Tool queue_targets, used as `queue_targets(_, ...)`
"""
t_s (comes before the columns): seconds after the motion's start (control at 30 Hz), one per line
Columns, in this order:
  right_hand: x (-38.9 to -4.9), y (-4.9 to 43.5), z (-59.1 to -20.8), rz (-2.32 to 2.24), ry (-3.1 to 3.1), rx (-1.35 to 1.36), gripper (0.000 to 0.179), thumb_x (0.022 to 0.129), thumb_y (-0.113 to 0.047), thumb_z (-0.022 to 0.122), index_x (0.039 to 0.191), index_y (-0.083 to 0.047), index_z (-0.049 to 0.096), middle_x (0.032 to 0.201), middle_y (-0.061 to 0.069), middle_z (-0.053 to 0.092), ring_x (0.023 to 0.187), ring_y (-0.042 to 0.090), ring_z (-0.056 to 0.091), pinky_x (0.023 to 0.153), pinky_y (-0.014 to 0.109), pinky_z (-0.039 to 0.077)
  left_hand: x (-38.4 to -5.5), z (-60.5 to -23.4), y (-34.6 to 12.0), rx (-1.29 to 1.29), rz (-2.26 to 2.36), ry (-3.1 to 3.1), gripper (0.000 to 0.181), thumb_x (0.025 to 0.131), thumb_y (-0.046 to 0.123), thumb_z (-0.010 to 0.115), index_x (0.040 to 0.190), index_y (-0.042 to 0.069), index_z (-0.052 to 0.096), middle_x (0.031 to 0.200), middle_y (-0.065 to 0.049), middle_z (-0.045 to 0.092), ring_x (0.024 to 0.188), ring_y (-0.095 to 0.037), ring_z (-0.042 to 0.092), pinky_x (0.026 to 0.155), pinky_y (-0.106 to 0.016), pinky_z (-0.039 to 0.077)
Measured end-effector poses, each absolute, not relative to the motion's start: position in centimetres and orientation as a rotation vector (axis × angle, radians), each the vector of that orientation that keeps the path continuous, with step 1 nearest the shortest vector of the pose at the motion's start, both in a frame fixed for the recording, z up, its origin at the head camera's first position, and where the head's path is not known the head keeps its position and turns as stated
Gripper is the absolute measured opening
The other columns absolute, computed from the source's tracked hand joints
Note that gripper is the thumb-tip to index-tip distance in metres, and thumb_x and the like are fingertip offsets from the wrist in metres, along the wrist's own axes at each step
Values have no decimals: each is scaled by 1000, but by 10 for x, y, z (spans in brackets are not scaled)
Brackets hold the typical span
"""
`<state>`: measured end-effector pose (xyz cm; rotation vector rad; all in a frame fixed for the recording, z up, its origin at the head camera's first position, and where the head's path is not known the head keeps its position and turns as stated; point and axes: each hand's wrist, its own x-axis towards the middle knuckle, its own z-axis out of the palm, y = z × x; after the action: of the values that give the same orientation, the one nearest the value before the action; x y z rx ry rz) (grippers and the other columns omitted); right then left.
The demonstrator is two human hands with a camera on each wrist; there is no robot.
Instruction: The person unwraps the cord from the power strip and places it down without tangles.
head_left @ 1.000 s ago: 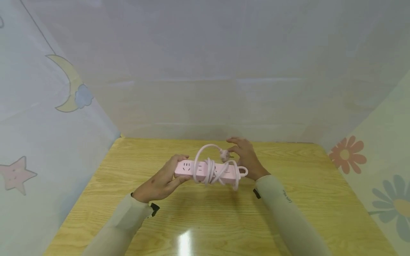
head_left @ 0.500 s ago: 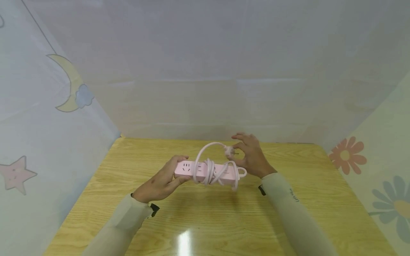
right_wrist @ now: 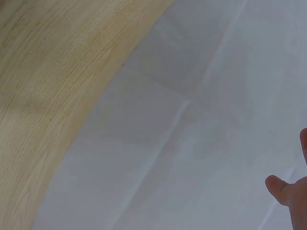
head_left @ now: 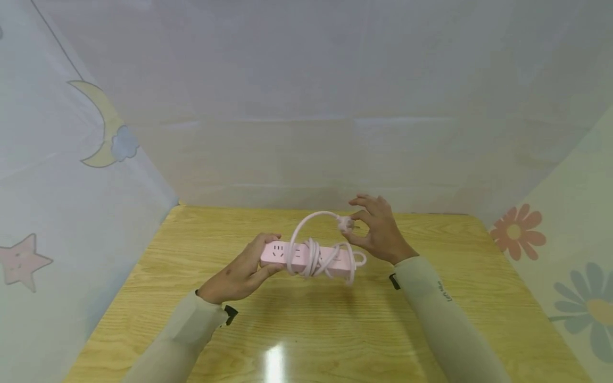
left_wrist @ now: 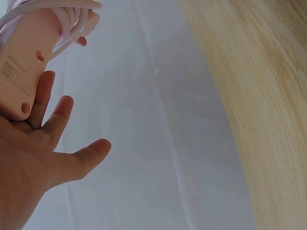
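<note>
Where right hand (head_left: 384,235) pinches, plug (head_left: 345,223) sits.

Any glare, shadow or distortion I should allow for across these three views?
Head: white glare on the table near the bottom edge, soft shadow below the pink power strip. Left wrist: table edge bows, probably lens distortion; the strip's smaller print is too faint to read. Right wrist: the same bowing, and the right hand is cut off.
</note>
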<state>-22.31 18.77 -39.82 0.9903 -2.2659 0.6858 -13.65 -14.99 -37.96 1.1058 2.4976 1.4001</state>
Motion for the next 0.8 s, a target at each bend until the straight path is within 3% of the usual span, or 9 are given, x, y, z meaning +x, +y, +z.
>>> queue_targets(0.5, -221, 191, -386, 596, -2198, 1015, 32, 71, -22, 87, 87, -5, 66, 123, 16, 60, 129, 40, 47, 106, 75, 20, -141, -382, -151, 1074, 1391, 2515, 48, 104, 14, 55, 143, 0, 30, 125, -8, 51, 108, -19, 53, 90, -38, 50)
queue_targets(0.8, -216, 194, -378, 586, -2199, 1021, 28, 76, -28, 81, 86, -7, 65, 121, 14, 59, 129, 40, 47, 108, 74, 17, -143, -382, -151, 1067, 1408, 2520, 46, 103, 13, 56, 141, 1, 32, 120, -7, 53, 104, -18, 55, 87, -36, 52)
